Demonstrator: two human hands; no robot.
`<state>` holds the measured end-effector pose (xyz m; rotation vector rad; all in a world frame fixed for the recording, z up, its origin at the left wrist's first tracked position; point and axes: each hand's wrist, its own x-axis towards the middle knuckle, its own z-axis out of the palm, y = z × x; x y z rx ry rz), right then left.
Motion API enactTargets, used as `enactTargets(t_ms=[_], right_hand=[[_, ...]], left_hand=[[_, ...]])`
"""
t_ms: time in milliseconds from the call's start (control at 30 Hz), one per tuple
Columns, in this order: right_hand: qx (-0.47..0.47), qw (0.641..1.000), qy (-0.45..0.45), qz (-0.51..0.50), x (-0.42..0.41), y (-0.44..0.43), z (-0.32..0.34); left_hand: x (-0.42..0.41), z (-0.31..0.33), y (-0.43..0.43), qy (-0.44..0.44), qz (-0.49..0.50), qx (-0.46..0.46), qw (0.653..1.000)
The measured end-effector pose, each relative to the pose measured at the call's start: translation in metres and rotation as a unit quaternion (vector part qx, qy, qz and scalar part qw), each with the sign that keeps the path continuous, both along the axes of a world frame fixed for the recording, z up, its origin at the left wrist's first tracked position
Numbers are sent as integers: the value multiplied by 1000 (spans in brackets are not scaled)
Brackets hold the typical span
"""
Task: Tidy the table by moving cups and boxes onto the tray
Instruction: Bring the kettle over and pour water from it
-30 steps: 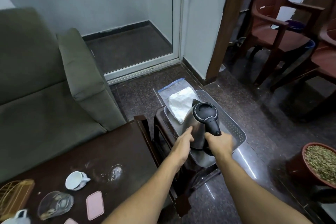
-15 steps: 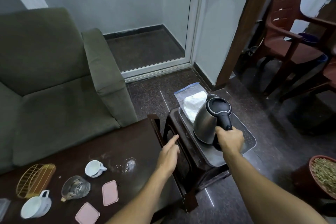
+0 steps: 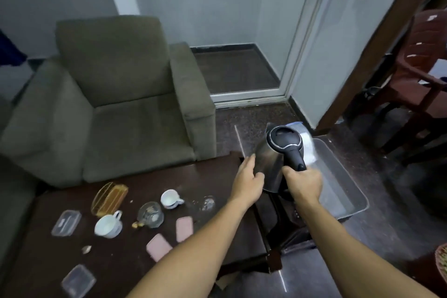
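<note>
My right hand [image 3: 303, 182] grips the black handle of a steel kettle [image 3: 273, 155], held tilted in the air between the dark table [image 3: 217, 237] and the grey tray [image 3: 348, 191] on a stool. My left hand [image 3: 248, 180] is open, fingers against the kettle's side. On the table lie two white cups [image 3: 108, 225] [image 3: 170, 198], a glass cup [image 3: 151, 214], two clear plastic boxes [image 3: 66, 222] [image 3: 78, 280] and two pink boxes [image 3: 184, 228] [image 3: 158, 247].
A gold wire holder [image 3: 108, 198] lies at the table's back. A green armchair [image 3: 116, 109] stands behind the table. Red plastic chairs [image 3: 416, 75] are at the right. A plastic bag [image 3: 307, 143] lies on the tray behind the kettle.
The kettle has been lifted off the tray and swung left toward the table. My left hand rose from the table's edge to the kettle's side. The view turned left.
</note>
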<state>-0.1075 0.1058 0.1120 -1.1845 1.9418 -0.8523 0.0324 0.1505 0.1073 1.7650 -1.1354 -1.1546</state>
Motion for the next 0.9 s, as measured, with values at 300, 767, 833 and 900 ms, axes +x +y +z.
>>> enactTargets(t_ms=[300, 767, 833, 900], right_hand=[[-6, 996, 2, 87, 102, 56, 1], [38, 972, 35, 230, 208, 126, -21], [39, 968, 46, 245, 213, 130, -25], [43, 963, 61, 260, 216, 133, -30]], left_hand=[[83, 0, 71, -6, 119, 11, 993], [184, -37, 168, -12, 262, 37, 964], [189, -42, 177, -5, 267, 52, 962], [190, -48, 185, 4, 266, 60, 962]])
